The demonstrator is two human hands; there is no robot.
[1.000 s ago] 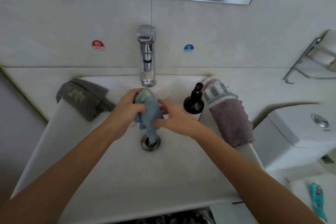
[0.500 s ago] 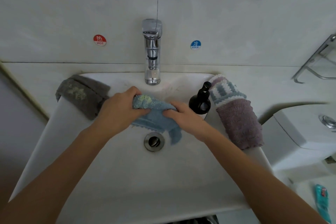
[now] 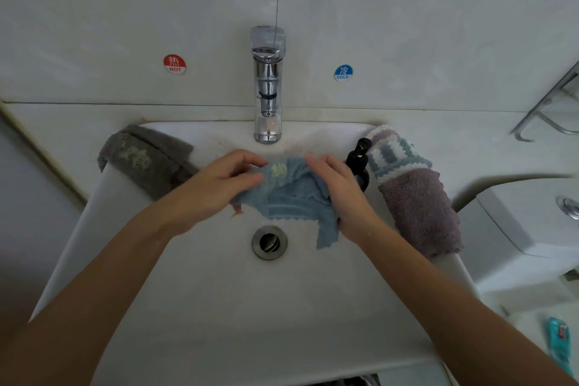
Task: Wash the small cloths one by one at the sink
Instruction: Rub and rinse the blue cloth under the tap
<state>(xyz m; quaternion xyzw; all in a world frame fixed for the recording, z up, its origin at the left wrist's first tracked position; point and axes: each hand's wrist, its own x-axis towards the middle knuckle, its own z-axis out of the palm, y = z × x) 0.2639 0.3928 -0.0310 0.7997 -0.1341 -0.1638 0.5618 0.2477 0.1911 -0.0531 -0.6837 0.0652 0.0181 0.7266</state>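
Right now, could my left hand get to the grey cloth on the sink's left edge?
Probably yes. The left hand grips the blue cloth, but the grey cloth lies just beside it with nothing between; it would have to let go first.

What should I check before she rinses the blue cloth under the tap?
1. Grip: left hand and right hand both hold the blue cloth, spread between them: ok.
2. Cloth below the tap: it sits just in front of the spout, over the sink: ok.
3. Water running: no stream visible: not ok.
4. Drain unblocked: open, one cloth corner hangs beside it, not in it: ok.
5. Bottle clear of the right hand: right behind it, touching or not cannot be told: cannot tell.
6. Grey cloth and purple cloth out of the way, on the rim: ok.
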